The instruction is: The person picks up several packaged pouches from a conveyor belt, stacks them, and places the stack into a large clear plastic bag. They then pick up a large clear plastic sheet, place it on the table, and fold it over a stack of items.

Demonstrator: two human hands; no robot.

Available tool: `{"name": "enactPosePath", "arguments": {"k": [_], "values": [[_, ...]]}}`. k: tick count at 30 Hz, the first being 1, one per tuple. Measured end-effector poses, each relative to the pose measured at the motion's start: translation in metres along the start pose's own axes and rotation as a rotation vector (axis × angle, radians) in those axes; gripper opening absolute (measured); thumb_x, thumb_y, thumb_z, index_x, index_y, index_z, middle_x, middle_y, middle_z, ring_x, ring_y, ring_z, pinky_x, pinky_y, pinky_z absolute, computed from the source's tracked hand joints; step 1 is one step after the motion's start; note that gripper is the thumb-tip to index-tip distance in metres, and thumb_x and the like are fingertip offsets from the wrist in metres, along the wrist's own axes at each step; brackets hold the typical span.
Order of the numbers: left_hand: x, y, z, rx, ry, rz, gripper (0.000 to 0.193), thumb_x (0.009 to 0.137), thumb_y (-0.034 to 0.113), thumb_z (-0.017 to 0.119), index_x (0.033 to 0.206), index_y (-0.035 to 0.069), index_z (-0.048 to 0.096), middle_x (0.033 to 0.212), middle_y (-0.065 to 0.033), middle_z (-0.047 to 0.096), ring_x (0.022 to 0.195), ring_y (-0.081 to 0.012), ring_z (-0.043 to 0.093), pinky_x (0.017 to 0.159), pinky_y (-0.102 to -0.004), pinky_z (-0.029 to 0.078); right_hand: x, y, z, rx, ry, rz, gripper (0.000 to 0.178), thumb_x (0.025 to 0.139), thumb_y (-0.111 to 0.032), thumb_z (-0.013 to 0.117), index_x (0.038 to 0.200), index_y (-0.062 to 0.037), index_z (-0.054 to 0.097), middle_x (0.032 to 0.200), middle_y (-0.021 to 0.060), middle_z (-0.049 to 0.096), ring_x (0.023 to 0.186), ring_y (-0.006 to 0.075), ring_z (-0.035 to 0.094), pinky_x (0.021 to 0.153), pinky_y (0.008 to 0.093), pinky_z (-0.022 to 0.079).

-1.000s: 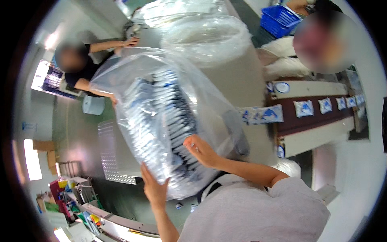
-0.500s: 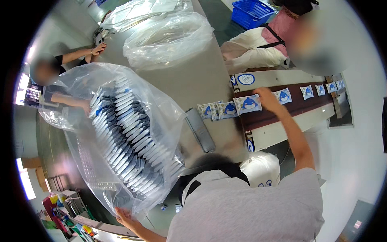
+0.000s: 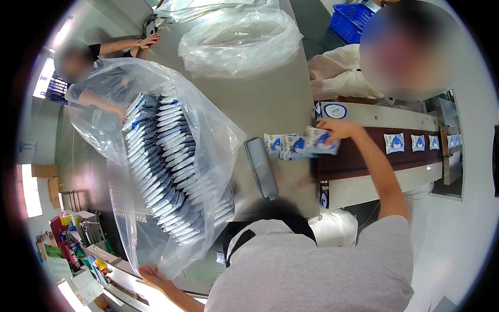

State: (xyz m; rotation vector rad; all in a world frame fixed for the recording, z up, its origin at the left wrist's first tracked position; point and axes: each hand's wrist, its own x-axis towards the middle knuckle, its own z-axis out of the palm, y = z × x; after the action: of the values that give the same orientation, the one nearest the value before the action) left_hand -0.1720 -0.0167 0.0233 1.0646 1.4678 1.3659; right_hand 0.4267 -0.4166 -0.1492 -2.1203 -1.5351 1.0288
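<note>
My left hand is closed on the lower edge of a large clear plastic bag. Inside the bag, small blue-and-white packets stand on edge in two long, tightly packed rows. On the right, my right hand grips a small pillow packet printed with a blue whale, where the steel table meets the conveyor. That packet overlaps a short line of like packets lying on the table. More whale packets lie spaced along the dark red conveyor belt.
A grey oblong block lies on the steel table. Farther back are a crumpled clear bag and a blue crate. A co-worker's arm reaches to the bag from the left; another person sits beyond the conveyor.
The view has shifted slightly. The nearest belt packet has left its place, and my right hand now holds a packet over the line's end. Other belt packets have come nearer the table.
</note>
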Motion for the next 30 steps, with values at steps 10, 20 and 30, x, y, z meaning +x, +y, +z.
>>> {"name": "enactPosePath", "arguments": {"k": [10,20,30], "values": [[0.001,-0.007,-0.014,-0.015,-0.098,0.029,0.040,0.093,0.028,0.046,0.061,0.018,0.025,0.061,0.0042,0.021,0.051,-0.0072,0.023,0.048,-0.0245,0.019,0.044,-0.069,0.131,-0.334,0.035,0.432,0.086,0.047,-0.042,0.082,0.117,-0.0042,0.051,0.122,0.0160,0.045,0.118,0.0341,0.039,0.093,0.0488,0.037],[0.048,0.022,-0.036,0.914,-0.131,0.349,0.072,0.075,-0.005,0.056,0.139,0.015,0.029,0.092,-0.0091,0.048,0.062,-0.0139,0.046,0.059,-0.0266,0.041,0.110,-0.054,0.097,-0.264,0.288,0.298,0.086,0.047,-0.039,0.082,0.117,0.0013,0.052,0.117,0.0206,0.055,0.105,0.0347,0.055,0.089,0.0381,0.045],[-0.041,0.080,0.031,0.918,-0.288,0.874,0.090,0.061,-0.004,0.069,0.141,0.010,0.030,0.138,-0.0153,0.039,0.123,-0.0309,0.043,0.100,-0.0432,0.036,0.036,-0.126,0.082,1.089,0.350,0.409,0.076,0.053,-0.009,0.074,0.124,-0.0017,0.049,0.105,0.0067,0.060,0.095,0.0184,0.058,0.086,0.0294,0.044]]}}
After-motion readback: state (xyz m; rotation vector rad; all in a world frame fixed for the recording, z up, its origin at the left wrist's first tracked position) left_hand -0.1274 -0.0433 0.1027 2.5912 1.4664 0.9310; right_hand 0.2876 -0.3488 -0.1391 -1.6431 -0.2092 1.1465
